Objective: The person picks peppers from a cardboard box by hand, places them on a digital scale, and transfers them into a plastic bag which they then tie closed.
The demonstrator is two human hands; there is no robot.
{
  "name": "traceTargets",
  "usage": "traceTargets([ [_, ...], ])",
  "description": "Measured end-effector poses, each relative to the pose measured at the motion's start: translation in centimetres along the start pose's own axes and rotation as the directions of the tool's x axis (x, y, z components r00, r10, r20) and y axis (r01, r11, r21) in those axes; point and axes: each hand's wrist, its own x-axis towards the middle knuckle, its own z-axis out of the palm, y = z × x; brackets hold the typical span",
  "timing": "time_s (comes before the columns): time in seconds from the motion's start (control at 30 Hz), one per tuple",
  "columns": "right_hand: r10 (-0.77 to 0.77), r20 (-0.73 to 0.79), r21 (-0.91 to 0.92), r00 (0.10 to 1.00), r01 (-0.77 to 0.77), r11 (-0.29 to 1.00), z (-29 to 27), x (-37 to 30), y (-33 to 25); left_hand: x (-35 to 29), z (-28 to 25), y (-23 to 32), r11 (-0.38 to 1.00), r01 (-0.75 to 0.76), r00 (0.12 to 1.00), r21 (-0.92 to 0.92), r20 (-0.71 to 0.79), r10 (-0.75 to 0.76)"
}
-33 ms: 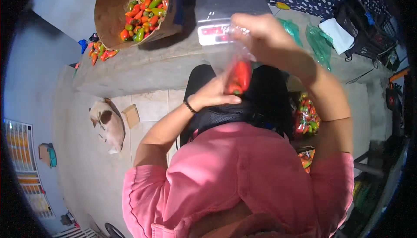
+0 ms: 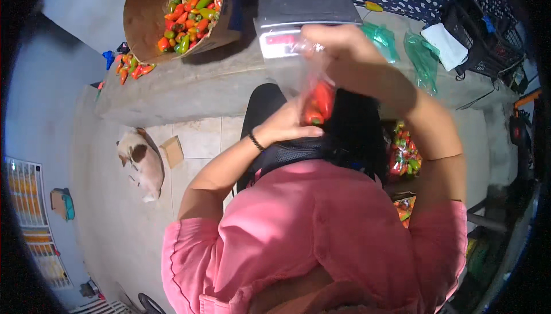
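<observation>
Above the near edge of the bench point(image 2: 189, 93), a clear bag of red peppers point(image 2: 317, 103) is held: its top is pinched by the right hand point(image 2: 333, 41), its bottom cupped by the left hand point(image 2: 290, 126). Farther left, a cardboard box of peppers point(image 2: 143, 10) rests beside a scale point(image 2: 298, 10).

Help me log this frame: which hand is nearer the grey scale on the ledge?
Right. The right hand is raised just in front of the scale, pinching the top of the clear bag of peppers. The left hand is lower, cupping the bag's bottom.
</observation>
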Motion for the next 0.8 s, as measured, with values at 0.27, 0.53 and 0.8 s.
traceTargets([
  [0.27,-0.090,-0.038,-0.314,0.995,0.074,0.946,3.0,-0.4,-1.5,3.8,3.6,-0.1,0.989,-0.050,0.999,0.141,0.018,0.048],
  [0.53,-0.151,-0.234,-0.236,0.960,0.095,0.967,-2.5,-1.2,-1.2,3.4,-0.2,-0.4,0.971,0.008,0.992,0.240,0.121,-0.038],
  [0.8,-0.244,-0.183,-0.232,0.952,0.199,0.952,-1.1,-2.5,-1.5,2.6,0.0,0.0,0.966,-0.075,0.918,0.248,0.396,-0.030],
])
